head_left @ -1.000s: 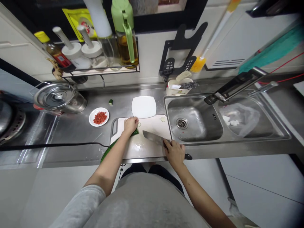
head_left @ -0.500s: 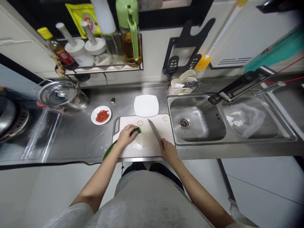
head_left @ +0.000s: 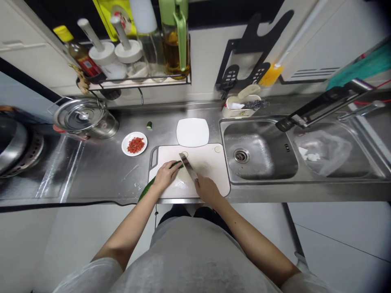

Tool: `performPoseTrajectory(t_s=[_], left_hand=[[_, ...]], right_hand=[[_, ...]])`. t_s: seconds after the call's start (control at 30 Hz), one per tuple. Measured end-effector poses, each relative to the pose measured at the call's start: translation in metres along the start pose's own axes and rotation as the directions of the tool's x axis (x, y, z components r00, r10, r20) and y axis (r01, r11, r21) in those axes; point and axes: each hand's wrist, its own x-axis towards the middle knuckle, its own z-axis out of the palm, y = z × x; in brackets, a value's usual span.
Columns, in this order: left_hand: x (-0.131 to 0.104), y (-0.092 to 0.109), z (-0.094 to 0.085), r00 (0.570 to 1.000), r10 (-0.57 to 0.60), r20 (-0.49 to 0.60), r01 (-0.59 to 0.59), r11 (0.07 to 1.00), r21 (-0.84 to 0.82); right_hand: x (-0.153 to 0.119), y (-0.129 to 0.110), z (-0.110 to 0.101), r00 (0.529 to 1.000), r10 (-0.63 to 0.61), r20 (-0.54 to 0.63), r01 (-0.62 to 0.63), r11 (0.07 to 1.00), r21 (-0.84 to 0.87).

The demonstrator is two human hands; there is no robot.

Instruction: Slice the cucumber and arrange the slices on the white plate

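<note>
A long green cucumber (head_left: 146, 190) lies slantwise over the left part of a white cutting board (head_left: 214, 175). My left hand (head_left: 165, 176) is closed over it near its cut end, hiding its middle. My right hand (head_left: 207, 188) grips a kitchen knife (head_left: 190, 168) by the handle. The blade's tip half stands right at the cucumber's cut end; whether it touches is hard to tell. One pale cucumber slice (head_left: 185, 154) lies partly behind the blade, another slice (head_left: 217, 149) at the board's far right corner. Behind the board sits a white square plate (head_left: 192, 132).
Left of the board stand a small plate (head_left: 125, 148) of chopped red pieces and a cucumber stub (head_left: 149, 125). A lidded steel pot (head_left: 106, 125) is farther left. The sink (head_left: 259, 158) adjoins the board's right side. Bottles and jars fill a wall rack (head_left: 143, 81).
My right hand has moved the knife left, from the open board to the cucumber's cut end. My left hand stays on the cucumber. The whole view has shifted slightly.
</note>
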Motion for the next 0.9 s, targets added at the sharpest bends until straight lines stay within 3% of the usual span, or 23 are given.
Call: performPoseTrajectory(t_s=[0.9], left_hand=[[-0.001,-0.003,0.006,1.0,0.0,-0.031,-0.001,1.0,-0.027]], right_hand=[[-0.01,-0.011,0.01,0.999,0.018,0.042,-0.016,0.999,-0.047]])
